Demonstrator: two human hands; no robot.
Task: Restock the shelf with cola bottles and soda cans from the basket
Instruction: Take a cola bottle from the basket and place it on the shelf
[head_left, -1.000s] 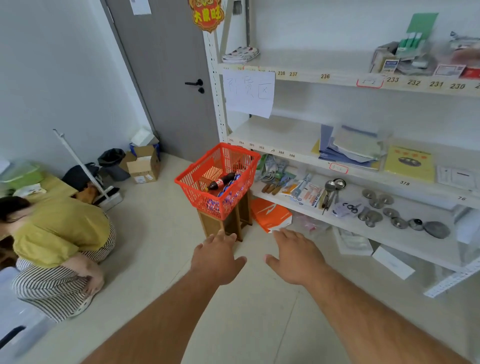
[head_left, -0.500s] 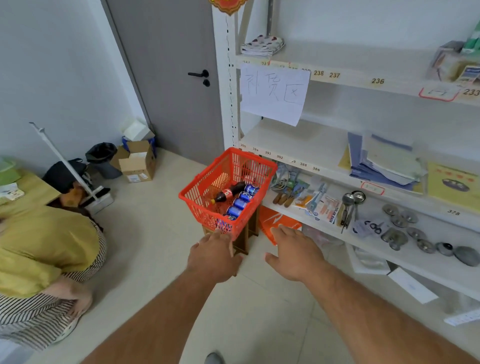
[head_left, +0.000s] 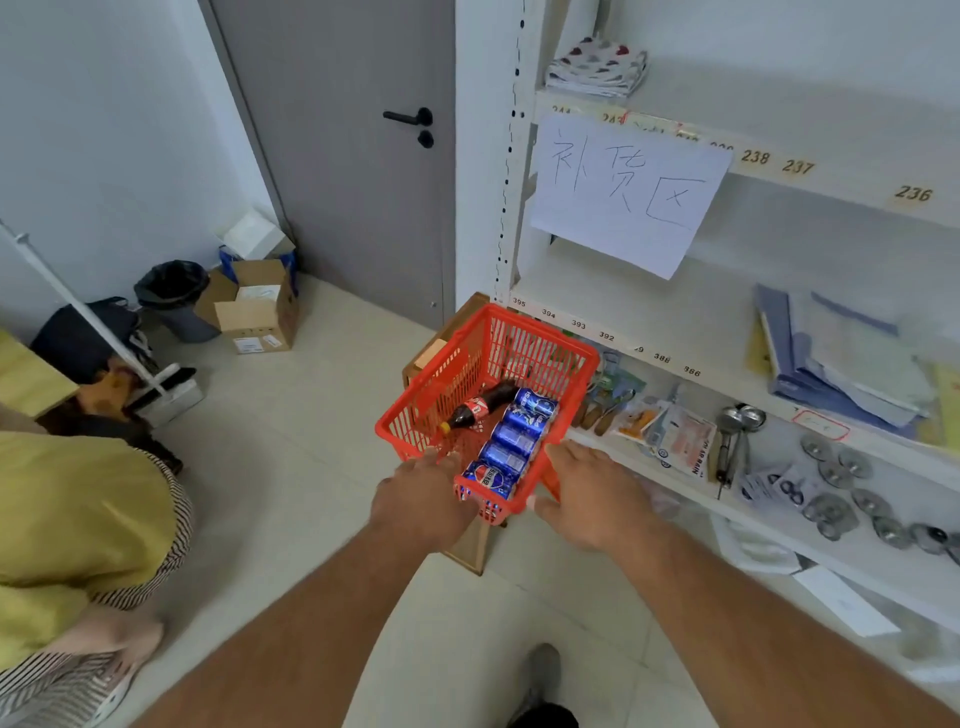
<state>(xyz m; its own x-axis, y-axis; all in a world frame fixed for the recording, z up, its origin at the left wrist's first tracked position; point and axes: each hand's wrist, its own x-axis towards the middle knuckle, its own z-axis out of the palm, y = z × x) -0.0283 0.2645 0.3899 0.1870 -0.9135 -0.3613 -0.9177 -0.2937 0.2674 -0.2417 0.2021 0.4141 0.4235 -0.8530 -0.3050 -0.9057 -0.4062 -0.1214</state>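
A red plastic basket (head_left: 435, 381) stands on a wooden stool (head_left: 469, 546) beside the white shelf (head_left: 649, 306). In the basket lie a cola bottle (head_left: 482, 408) with a red label and a row of several blue soda cans (head_left: 511, 442). My left hand (head_left: 423, 506) is at the basket's near rim with its fingers spread and nothing in them. My right hand (head_left: 592, 499) is at the near right corner, thumb and fingers apart on either side of the rim. A handwritten paper sign (head_left: 626, 189) hangs over a bare shelf level.
A person in a yellow top (head_left: 67, 530) crouches at the left on the floor. A cardboard box (head_left: 257, 312) and a black bin (head_left: 174, 291) stand by the grey door (head_left: 353, 156). Spoons (head_left: 727, 441), packets and folders (head_left: 831, 364) fill the shelves to the right.
I have come closer to the basket. Both hands moved forward from open air to the basket's near rim. The basket's contents lie as before.
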